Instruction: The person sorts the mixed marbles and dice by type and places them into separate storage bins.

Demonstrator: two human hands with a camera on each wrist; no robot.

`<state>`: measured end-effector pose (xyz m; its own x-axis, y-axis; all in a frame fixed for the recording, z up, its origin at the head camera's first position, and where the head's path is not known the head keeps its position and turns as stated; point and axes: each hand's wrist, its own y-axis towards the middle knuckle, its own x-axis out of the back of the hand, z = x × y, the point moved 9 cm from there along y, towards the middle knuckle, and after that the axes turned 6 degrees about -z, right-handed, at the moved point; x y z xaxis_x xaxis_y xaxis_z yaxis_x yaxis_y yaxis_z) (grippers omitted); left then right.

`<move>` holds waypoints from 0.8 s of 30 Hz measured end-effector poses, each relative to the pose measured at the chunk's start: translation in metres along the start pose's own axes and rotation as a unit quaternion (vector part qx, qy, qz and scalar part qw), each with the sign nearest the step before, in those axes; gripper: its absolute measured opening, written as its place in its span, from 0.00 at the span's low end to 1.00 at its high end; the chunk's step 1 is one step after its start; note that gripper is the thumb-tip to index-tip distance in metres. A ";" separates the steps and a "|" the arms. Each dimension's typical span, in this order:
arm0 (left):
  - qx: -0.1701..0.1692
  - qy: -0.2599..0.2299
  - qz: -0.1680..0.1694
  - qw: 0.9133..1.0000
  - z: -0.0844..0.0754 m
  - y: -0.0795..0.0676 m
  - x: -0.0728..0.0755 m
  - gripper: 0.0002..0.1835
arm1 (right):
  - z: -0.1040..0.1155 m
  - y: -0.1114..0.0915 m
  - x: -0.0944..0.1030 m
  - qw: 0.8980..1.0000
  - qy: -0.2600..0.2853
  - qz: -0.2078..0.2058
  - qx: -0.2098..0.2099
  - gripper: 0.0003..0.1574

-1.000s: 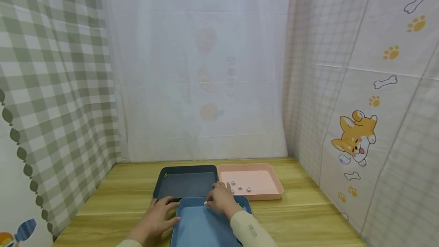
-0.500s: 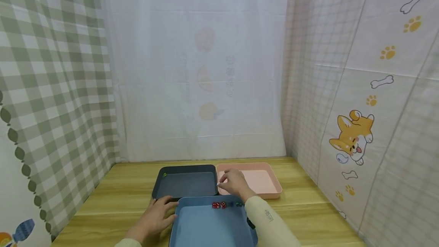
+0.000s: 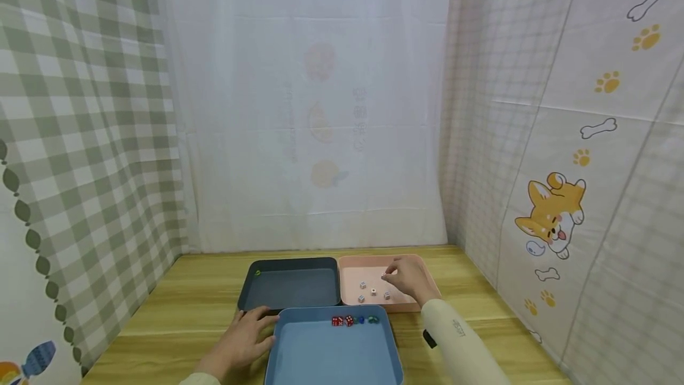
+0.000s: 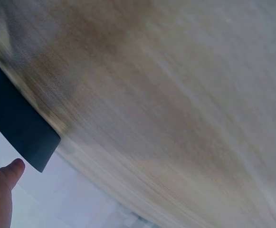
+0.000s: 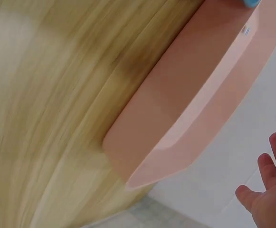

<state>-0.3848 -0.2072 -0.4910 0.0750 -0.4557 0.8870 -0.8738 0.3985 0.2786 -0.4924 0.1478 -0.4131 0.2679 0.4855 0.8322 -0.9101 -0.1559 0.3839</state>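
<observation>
My right hand (image 3: 408, 278) is over the pink tray (image 3: 427, 281), thumb and fingertips together on a small white die (image 3: 383, 276), mostly hidden by the fingers. Several other white dice (image 3: 373, 292) lie in that tray's front left part. With fingers spread, my left hand (image 3: 240, 340) rests beside the left rim of the blue tray (image 3: 333, 352), its fingertips at that edge. Along the back of the blue tray sit two red dice (image 3: 343, 321), a blue piece (image 3: 361, 319) and green pieces (image 3: 373, 319). In the right wrist view, the right fingers (image 5: 268, 168) show only partly.
A dark grey tray (image 3: 291, 287) stands left of the pink one, with a small yellow-green piece (image 3: 258, 273) at its back left corner. All three trays stand close together on a wood-grain table (image 3: 176, 302). Curtains (image 3: 320, 135) hang around the table's back and sides.
My right hand went from the blue tray's back edge to the pink tray, then further right over it, holding the white die. The left hand stayed in place.
</observation>
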 end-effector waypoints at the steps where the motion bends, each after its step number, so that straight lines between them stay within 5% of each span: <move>1: 0.000 0.000 0.001 1.000 0.000 0.000 0.000 0.25 | -0.007 0.000 0.002 1.000 -0.005 -0.003 -0.006 0.07; 10: 0.000 -0.006 0.001 1.000 0.001 0.000 -0.001 0.25 | -0.047 -0.006 0.010 0.998 -0.044 -0.022 -0.026 0.08; 24: -0.008 0.015 0.001 1.000 -0.001 0.002 0.000 0.25 | -0.059 -0.006 -0.027 0.997 -0.064 -0.005 -0.053 0.05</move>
<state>-0.3865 -0.2053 -0.4904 0.0879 -0.4305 0.8983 -0.8667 0.4115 0.2820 -0.5126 0.1864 -0.4613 0.3096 0.3723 0.8749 -0.9335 -0.0561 0.3542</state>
